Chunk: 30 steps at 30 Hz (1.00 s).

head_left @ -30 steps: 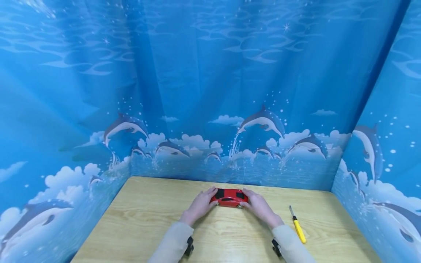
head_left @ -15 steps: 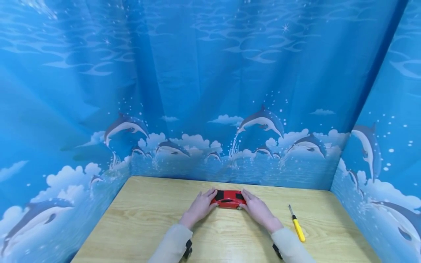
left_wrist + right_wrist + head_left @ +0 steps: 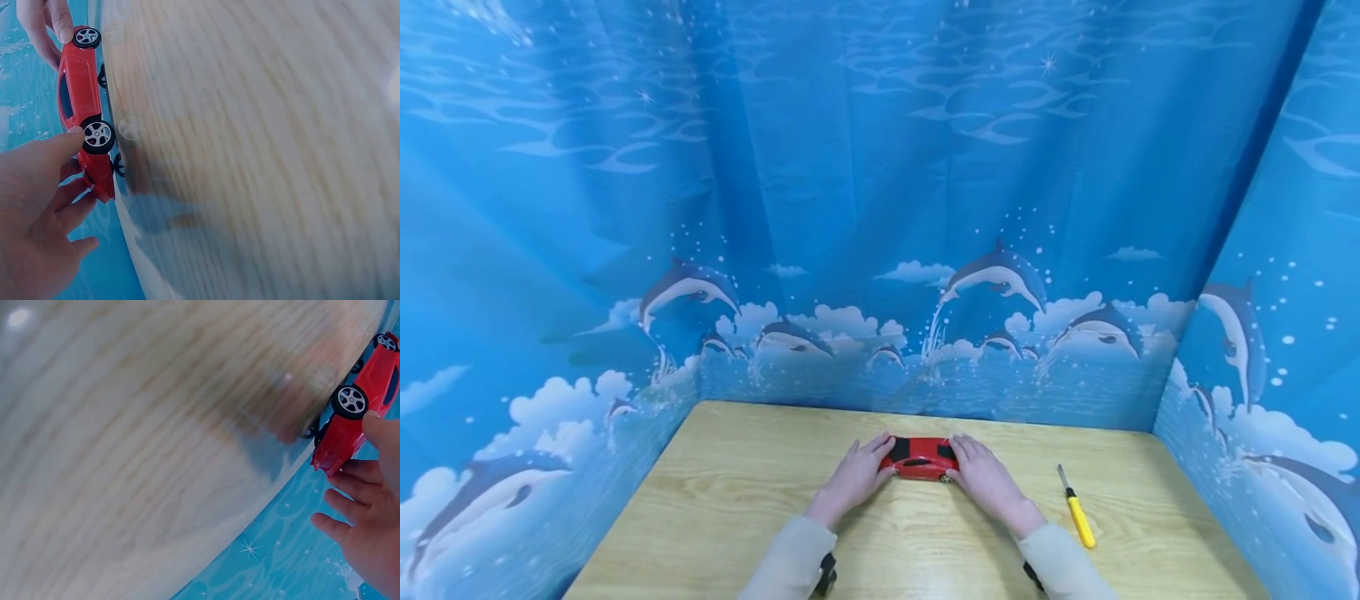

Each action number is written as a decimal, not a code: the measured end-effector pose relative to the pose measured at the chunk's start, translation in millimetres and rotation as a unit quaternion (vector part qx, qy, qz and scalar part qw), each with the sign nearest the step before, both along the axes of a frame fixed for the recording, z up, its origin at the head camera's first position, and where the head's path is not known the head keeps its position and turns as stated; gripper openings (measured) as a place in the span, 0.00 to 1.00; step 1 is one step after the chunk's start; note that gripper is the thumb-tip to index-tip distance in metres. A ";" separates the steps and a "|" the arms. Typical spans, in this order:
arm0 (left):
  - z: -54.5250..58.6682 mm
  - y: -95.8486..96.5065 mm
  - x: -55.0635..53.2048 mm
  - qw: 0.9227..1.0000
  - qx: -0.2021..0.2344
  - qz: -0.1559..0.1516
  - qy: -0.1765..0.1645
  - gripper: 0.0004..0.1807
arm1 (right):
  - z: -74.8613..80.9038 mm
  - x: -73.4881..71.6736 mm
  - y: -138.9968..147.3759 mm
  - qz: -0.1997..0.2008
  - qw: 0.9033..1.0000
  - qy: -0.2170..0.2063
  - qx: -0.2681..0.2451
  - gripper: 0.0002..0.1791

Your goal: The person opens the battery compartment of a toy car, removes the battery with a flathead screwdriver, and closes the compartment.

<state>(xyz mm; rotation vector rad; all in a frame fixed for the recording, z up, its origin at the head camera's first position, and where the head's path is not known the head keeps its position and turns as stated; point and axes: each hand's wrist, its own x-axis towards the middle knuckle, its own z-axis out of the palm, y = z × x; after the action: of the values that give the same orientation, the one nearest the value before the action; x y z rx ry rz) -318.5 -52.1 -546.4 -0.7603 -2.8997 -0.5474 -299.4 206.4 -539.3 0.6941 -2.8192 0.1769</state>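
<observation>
red plastic-looking toy sports car with black windows and silver-spoked wheels (image 3: 919, 459): centred near the far edge of the pale wood-grain tabletop (image 3: 722, 492), long axis running left to right, roof up. the left hand (image 3: 856, 477) holds its left end; the right hand (image 3: 988, 479) holds its right end. both grips are narrow: thumb on the near side by the wheel arch, some fingers reaching to the far side, the rest spread loose.

judged reason for the hold: one hand per end should keep the body level and stop it rolling or swinging round. thumbs sit high on the wheel arches, perhaps so as not to press on the tyres.

wheel contact uncertain: the wrist views show reflections apart from the wheels, which may mean a slight lift; cannot settle it.

yellow-handled screwdriver with a thin metal shaft (image 3: 1078, 512): lies right of the right hand, untouched, tip toward the far edge; probably set aside there, leaving both hands room.

behind: blue dolphin-print curtain (image 3: 880, 183).
</observation>
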 end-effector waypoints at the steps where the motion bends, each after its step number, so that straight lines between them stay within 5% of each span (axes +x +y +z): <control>1: -0.2 -0.3 0.1 1.000 -0.001 -0.001 0.002 0.31 | 0.1 0.7 0.1 0.001 1.000 0.000 -0.001 0.33; 30: -0.8 -6.7 20.0 1.000 0.000 -0.013 0.009 0.30 | -6.3 16.6 5.2 0.012 1.000 0.004 -0.019 0.34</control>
<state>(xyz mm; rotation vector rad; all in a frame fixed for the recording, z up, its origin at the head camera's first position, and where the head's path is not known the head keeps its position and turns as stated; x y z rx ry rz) -298.5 -58.8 -547.2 -0.8011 -2.8769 -0.5396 -282.8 211.6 -545.6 0.7182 -2.7930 0.2305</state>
